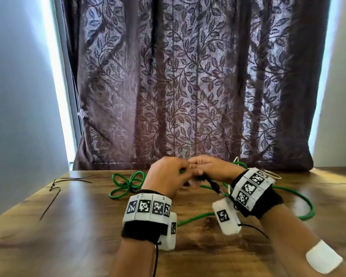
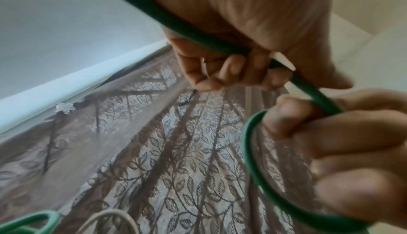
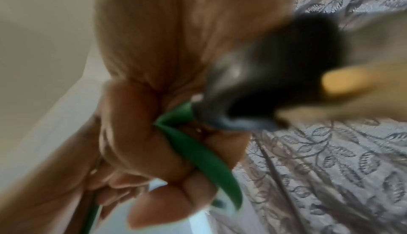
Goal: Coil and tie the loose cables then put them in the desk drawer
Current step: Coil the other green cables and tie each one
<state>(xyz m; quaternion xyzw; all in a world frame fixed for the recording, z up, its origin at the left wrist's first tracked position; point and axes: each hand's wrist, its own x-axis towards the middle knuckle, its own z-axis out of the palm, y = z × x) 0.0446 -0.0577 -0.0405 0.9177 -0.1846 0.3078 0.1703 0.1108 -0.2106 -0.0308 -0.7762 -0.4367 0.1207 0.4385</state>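
In the head view, the green cable [image 1: 188, 217] is seen sprawled in loose loops across the bench [image 1: 68, 226], and one end is lifted between the left hand [image 1: 166, 176] and right hand [image 1: 212, 168], held close together above the wood. Thin dark ties [image 1: 68, 179] lie well apart to the left.

In the left wrist view, the cable [image 2: 198, 34] is gripped by curled fingers [image 2: 231, 70]; it is judged light, springy and smooth, so slipping is likely.

In the right wrist view, the cable [image 3: 198, 150] is clamped just behind the blurred black plug [image 3: 275, 74], judged the firmest place to hold.
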